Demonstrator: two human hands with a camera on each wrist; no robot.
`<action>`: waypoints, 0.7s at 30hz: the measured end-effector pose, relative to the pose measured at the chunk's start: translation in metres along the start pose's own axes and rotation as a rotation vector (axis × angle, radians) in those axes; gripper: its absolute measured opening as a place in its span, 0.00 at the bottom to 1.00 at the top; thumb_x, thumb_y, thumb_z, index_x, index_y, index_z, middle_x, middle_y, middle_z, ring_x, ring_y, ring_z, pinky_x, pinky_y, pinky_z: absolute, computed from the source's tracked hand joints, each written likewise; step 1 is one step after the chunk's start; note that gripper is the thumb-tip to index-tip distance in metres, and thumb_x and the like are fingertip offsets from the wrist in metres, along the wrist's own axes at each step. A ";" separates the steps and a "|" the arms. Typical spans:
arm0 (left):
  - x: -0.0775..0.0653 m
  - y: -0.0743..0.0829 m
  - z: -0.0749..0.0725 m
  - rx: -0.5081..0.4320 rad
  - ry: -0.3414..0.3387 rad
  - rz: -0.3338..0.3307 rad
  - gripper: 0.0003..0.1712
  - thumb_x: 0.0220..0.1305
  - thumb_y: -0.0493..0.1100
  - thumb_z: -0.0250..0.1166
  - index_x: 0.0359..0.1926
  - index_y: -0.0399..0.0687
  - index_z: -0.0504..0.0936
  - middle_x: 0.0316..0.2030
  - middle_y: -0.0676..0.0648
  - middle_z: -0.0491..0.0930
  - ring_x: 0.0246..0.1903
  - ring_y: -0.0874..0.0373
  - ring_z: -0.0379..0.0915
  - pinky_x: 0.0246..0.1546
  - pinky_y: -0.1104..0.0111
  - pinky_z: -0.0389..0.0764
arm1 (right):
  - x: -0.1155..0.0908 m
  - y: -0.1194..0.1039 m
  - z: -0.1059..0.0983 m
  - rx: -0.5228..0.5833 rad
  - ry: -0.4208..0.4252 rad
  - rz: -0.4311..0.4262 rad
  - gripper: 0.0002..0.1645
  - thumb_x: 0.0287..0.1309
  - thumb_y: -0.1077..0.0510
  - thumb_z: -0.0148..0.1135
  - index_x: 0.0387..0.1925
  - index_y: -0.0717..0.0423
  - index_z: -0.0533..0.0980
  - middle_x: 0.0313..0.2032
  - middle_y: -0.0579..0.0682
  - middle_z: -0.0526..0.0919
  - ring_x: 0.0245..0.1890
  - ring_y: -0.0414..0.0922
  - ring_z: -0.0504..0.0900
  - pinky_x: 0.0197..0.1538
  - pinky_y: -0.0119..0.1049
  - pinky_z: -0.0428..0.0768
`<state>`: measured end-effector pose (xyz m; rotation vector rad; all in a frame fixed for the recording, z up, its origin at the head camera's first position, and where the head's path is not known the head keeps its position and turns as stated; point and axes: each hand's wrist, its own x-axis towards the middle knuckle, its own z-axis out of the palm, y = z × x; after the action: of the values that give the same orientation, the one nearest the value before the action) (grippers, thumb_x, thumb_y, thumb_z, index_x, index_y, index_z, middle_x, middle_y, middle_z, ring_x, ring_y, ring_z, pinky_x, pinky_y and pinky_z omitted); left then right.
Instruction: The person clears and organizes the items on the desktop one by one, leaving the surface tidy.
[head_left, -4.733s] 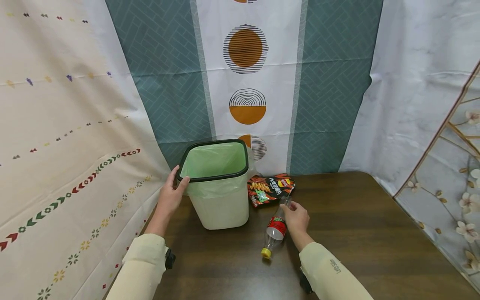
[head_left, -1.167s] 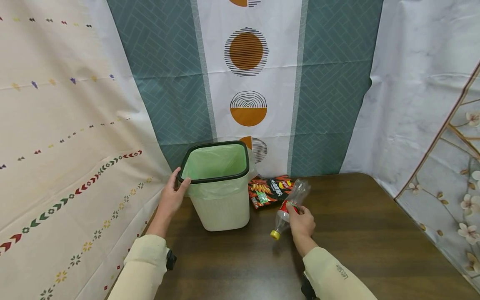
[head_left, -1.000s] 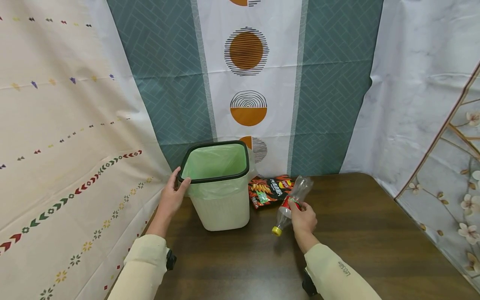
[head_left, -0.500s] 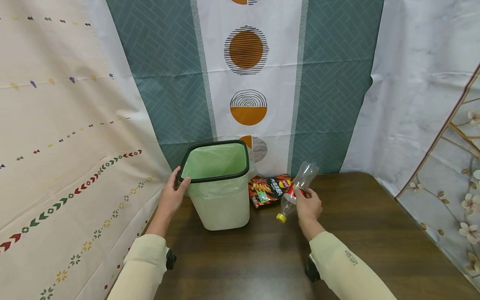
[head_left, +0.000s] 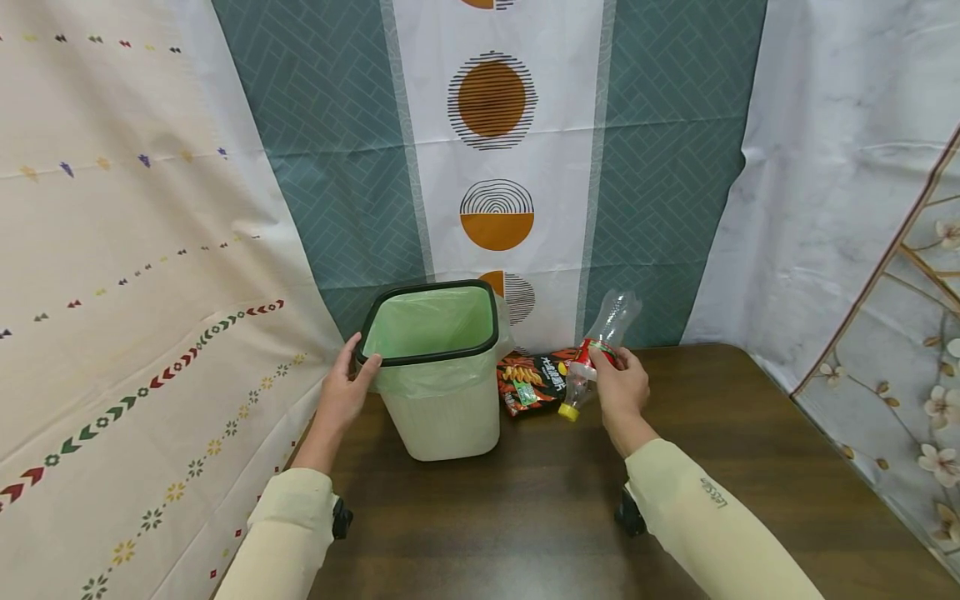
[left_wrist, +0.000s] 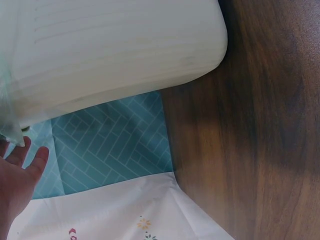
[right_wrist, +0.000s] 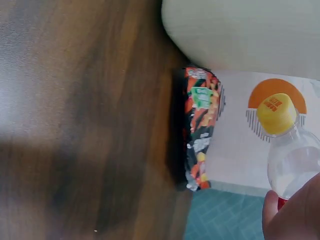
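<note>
My right hand (head_left: 624, 388) grips a clear plastic bottle (head_left: 617, 312) by its red label. The bottle is raised and tilted, with its yellow cap (head_left: 569, 412) pointing down and left. In the right wrist view, the cap (right_wrist: 276, 114) and clear neck show beside my thumb. A pale trash bin (head_left: 442, 421) with a black rim and a green liner bag stands at the left. My left hand (head_left: 343, 392) rests against the bin's near left corner, thumb and fingers fairly straight at the rim. In the left wrist view, my left fingertips reach the liner's edge (left_wrist: 10, 131).
A black and red chip bag (head_left: 528, 382) lies on the dark wooden table (head_left: 480, 525), right of the bin and partly behind the bottle. Patterned cloths hang behind the table (head_left: 660, 208) and along both sides.
My right hand has lifted the bottle off the table, moving it up and away to the right, and its grip now sits at the label. My left hand stays at the bin's corner.
</note>
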<state>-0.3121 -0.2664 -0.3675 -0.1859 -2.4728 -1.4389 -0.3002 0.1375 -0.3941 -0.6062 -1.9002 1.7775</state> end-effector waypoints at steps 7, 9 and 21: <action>0.000 0.000 0.000 -0.002 -0.005 -0.009 0.43 0.72 0.63 0.54 0.79 0.56 0.49 0.76 0.38 0.49 0.74 0.47 0.46 0.70 0.51 0.56 | 0.004 -0.017 0.003 0.021 -0.031 -0.022 0.39 0.61 0.45 0.67 0.68 0.58 0.69 0.62 0.59 0.75 0.63 0.53 0.71 0.64 0.44 0.71; 0.000 0.000 0.000 0.000 -0.004 -0.010 0.43 0.72 0.63 0.54 0.79 0.56 0.49 0.76 0.38 0.49 0.74 0.47 0.46 0.70 0.51 0.56 | 0.005 -0.024 0.004 0.028 -0.039 -0.034 0.39 0.60 0.45 0.68 0.68 0.57 0.69 0.62 0.58 0.75 0.63 0.52 0.71 0.63 0.44 0.71; 0.000 0.000 0.000 -0.001 -0.002 0.004 0.43 0.72 0.62 0.54 0.79 0.55 0.49 0.75 0.38 0.49 0.74 0.47 0.46 0.70 0.50 0.56 | 0.008 -0.069 0.019 0.052 -0.090 -0.127 0.39 0.59 0.44 0.68 0.69 0.54 0.69 0.62 0.55 0.74 0.61 0.49 0.70 0.62 0.43 0.72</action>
<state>-0.3117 -0.2668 -0.3675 -0.1930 -2.4716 -1.4391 -0.3183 0.1226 -0.3258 -0.3837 -1.8998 1.7941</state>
